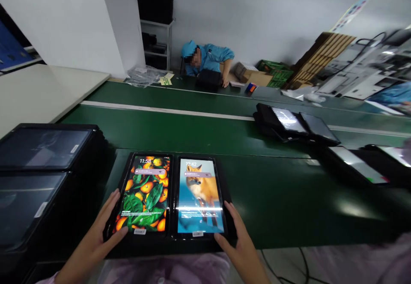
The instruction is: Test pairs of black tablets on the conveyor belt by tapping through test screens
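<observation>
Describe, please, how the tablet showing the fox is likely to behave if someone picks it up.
The tablet showing the fox should feel stiff, as it looks like a thin, straight-edged slab. Its glossy screen, with bright reflections, may be slippery and could crack if dropped. Lying flat on its broad back, it seems unlikely to roll or tip.

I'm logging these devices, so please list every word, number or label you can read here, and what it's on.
"11:58" – on the screen of the tablet with the orange-fruit picture.
"12:42" (colon faint) – on the screen of the tablet with the fox picture.
Too small or blurred to read: both screens' notification bars and lower captions, the white stickers, the yellow sheet and the wall strip.
</observation>
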Demonstrator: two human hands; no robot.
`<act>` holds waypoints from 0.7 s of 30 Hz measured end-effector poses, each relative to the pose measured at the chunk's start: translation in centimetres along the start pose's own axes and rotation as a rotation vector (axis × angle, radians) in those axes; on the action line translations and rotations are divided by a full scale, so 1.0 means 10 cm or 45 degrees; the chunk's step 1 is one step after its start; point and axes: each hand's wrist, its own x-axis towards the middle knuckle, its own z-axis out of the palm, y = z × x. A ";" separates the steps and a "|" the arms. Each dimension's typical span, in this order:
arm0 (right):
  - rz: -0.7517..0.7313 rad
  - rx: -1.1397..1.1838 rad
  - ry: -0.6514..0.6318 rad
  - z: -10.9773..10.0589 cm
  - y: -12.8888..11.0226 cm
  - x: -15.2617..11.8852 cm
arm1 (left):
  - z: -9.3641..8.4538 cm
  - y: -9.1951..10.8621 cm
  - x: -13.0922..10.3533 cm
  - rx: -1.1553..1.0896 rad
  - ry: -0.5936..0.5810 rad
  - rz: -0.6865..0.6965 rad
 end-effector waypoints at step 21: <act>0.139 -0.092 -0.166 -0.14 -0.03 0.05 | 0.01 -0.04 -0.21 -0.275 -0.100 -0.229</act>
